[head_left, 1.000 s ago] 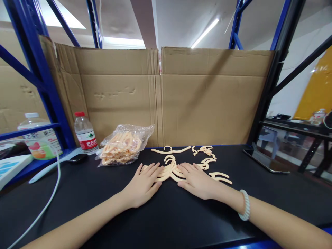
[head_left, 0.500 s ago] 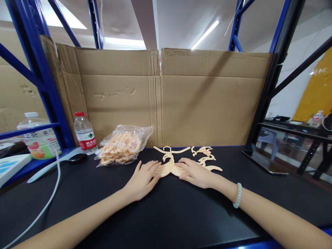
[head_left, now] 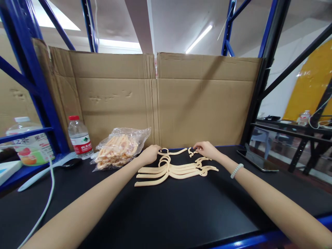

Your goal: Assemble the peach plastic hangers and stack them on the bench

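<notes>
Cream plastic hangers (head_left: 181, 172) lie overlapped in a fanned row on the black table, their hooks (head_left: 164, 160) toward the back. Behind them is a single hanger (head_left: 178, 152) with a round hook. My left hand (head_left: 151, 154) is closed around the left end of that single hanger. My right hand (head_left: 206, 150) is farther right, thumb and fingers pinched together over small cream pieces; what is between the fingertips is hidden. A small S-shaped piece (head_left: 191, 152) lies just left of those fingers. More small curved pieces (head_left: 203, 160) rest near the row's right ends.
A clear bag (head_left: 121, 147) full of cream parts sits at the back left, beside a red-capped water bottle (head_left: 80, 138). Cardboard (head_left: 207, 103) walls the back. A dark flat device (head_left: 256, 159) lies at the right, a white cable (head_left: 49, 204) at the left.
Both hands have left the row of hangers and moved toward the back, uncovering it. My left hand now grips the single hanger's end; my right hand is at the small pieces.
</notes>
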Available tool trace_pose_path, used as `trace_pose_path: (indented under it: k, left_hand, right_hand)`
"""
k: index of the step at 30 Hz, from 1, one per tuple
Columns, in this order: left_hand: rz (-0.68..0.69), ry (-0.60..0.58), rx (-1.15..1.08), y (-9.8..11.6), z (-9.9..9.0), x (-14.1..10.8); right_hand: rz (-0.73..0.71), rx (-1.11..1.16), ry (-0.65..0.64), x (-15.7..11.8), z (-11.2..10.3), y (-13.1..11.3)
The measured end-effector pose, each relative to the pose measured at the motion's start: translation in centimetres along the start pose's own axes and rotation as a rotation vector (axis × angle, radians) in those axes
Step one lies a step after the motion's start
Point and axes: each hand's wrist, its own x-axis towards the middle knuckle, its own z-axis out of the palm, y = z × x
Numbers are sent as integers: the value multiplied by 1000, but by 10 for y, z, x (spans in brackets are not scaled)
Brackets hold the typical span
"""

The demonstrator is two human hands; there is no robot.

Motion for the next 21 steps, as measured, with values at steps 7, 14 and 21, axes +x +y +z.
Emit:
trace_pose_path:
  k: [7,14,21]
  left_hand:
    - [20,-141,148,-5,8,13]
    - [-5,-77,213,0,16,11]
    - [-47,44,212,7,13,7]
  right_hand:
    - [-234,-154,-203,24,7,-17]
    - [-284,-167,-116,27,17,-24]
    - [-130,39,295,16,12,-12]
